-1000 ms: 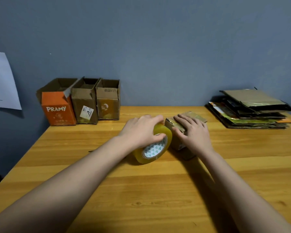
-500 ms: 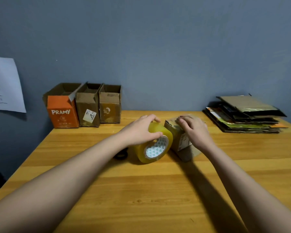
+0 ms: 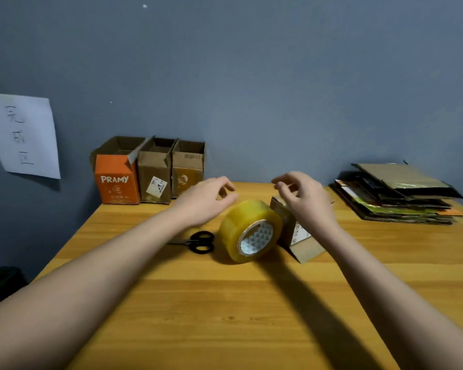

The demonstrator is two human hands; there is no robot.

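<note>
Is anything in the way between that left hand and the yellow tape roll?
Nothing visible. The left hand hovers close above and beside the tape roll, with only air between. The scissors lie on the table, outside that path.

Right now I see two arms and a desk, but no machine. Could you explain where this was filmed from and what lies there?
There is no machine here: these are a person's two bare arms, filmed by one wide-angle camera worn on the head, looking forward and down. The left hand hovers by a roll of yellowish tape; the right hand hovers over a small cardboard box beside it. Neither plainly holds anything, though the right fingertips are too blurred to be sure. On the wooden table are also black scissors, three open cartons by the wall, and a stack of flattened packaging.
</note>
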